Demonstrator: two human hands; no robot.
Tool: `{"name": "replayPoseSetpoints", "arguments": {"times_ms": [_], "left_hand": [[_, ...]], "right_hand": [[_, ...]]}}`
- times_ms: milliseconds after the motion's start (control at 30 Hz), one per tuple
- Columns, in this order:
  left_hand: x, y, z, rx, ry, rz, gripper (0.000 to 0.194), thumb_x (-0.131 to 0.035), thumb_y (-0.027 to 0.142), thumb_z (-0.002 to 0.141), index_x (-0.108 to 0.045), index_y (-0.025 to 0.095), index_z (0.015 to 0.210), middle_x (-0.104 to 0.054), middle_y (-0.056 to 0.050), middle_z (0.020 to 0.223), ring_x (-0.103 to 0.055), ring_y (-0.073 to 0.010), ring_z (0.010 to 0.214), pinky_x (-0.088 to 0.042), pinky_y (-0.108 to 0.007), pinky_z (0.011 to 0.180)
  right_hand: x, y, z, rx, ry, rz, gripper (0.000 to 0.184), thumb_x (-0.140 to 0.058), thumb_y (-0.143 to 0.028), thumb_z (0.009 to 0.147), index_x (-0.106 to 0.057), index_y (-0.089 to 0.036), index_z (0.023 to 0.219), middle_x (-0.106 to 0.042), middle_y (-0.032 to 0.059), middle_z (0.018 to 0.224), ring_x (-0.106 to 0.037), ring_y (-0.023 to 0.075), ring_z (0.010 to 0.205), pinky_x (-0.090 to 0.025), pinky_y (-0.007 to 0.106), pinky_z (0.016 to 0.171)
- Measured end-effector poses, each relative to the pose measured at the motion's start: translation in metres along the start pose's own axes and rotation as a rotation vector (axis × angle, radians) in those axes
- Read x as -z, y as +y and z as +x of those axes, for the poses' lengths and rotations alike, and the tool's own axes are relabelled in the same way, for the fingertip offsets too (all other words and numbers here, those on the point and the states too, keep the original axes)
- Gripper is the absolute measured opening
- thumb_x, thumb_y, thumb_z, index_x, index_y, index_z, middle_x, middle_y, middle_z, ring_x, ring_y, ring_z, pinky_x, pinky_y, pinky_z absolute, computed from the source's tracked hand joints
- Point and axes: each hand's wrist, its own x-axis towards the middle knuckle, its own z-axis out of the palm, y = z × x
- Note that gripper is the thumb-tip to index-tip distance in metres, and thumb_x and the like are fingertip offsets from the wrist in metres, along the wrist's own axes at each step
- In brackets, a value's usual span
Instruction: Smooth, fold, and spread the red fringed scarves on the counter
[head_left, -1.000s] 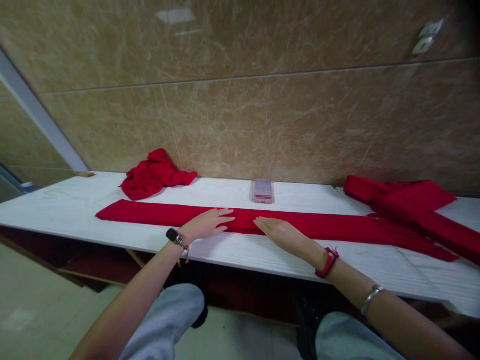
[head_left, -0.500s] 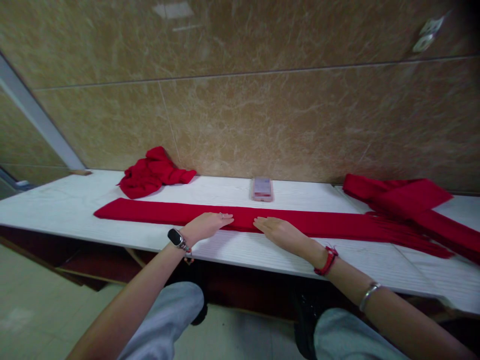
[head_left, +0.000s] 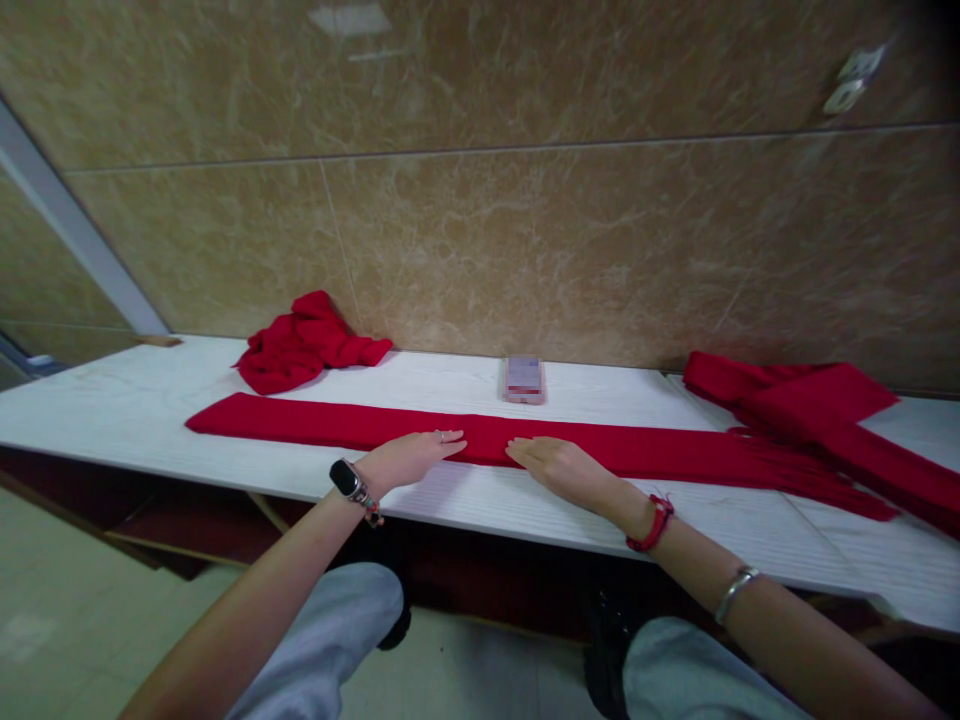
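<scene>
A long red scarf (head_left: pixel 300 423) lies folded in a narrow strip along the white table (head_left: pixel 112 410). My left hand (head_left: pixel 411 457) rests flat on the strip's near edge close to its middle, fingers stretched out. My right hand (head_left: pixel 559 463) lies flat on the same edge just to the right, fingers straight and together. Neither hand holds anything. The strip's fringed right end (head_left: pixel 840 480) reaches toward the table's right side.
A crumpled red cloth (head_left: pixel 304 345) sits at the back left by the marble wall. Another red scarf (head_left: pixel 810 405) lies at the back right. A small pinkish phone-like object (head_left: pixel 523 379) lies behind the strip. My knees show under the table edge.
Both hands have slid slightly toward me to the strip's near edge. The scarf itself lies as before.
</scene>
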Motion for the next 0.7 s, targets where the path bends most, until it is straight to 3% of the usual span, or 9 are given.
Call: {"name": "replayPoseSetpoints", "arguments": {"times_ms": [200,367,467,567,700], "left_hand": [[0.005,0.008,0.009,0.013,0.048,0.052,0.044,-0.036,0.004,0.081,-0.048,0.013,0.123,-0.044,-0.009,0.134,-0.037,-0.015,0.125,-0.031,-0.027,0.101],[0.004,0.025,0.032,0.169,0.222,0.046,0.041,-0.026,0.021,0.091,-0.04,0.015,0.129,-0.03,-0.009,0.142,-0.025,-0.0211,0.131,-0.028,-0.041,0.103],[-0.001,0.031,0.042,0.249,0.085,-0.068,0.045,-0.022,0.029,0.093,-0.027,0.019,0.137,-0.019,-0.007,0.146,-0.015,-0.025,0.134,-0.023,-0.05,0.102],[-0.001,0.03,0.045,0.285,-0.088,-0.162,0.048,-0.02,0.032,0.092,-0.018,0.023,0.14,-0.013,-0.006,0.148,-0.011,-0.0264,0.134,-0.018,-0.054,0.102],[0.004,0.029,0.052,0.3,-0.135,-0.146,0.051,-0.023,0.028,0.09,-0.019,0.02,0.14,-0.01,-0.008,0.148,-0.007,-0.0261,0.135,-0.015,-0.055,0.103]], "right_hand": [[-0.003,0.0,0.003,-0.031,0.027,0.14,0.035,-0.041,-0.011,0.085,-0.054,-0.007,0.117,-0.057,0.0145,0.119,-0.053,0.0206,0.11,-0.043,0.035,0.095],[0.003,-0.002,0.007,-0.168,-0.047,0.32,0.038,-0.034,-0.026,0.091,-0.051,-0.012,0.123,-0.05,0.0119,0.128,-0.041,0.0206,0.122,-0.032,0.041,0.103],[0.008,-0.004,0.006,-0.269,-0.146,0.347,0.049,-0.03,-0.038,0.092,-0.036,-0.013,0.133,-0.037,0.0127,0.138,-0.027,0.0252,0.13,-0.023,0.052,0.104],[0.012,-0.004,0.002,-0.3,-0.229,0.367,0.057,-0.026,-0.046,0.09,-0.03,-0.013,0.137,-0.031,0.0137,0.141,-0.023,0.0264,0.131,-0.022,0.053,0.104],[0.013,0.001,0.006,-0.381,-0.223,0.379,0.056,-0.022,-0.043,0.092,-0.028,-0.012,0.137,-0.028,0.0144,0.142,-0.02,0.0244,0.132,-0.021,0.052,0.104]]}}
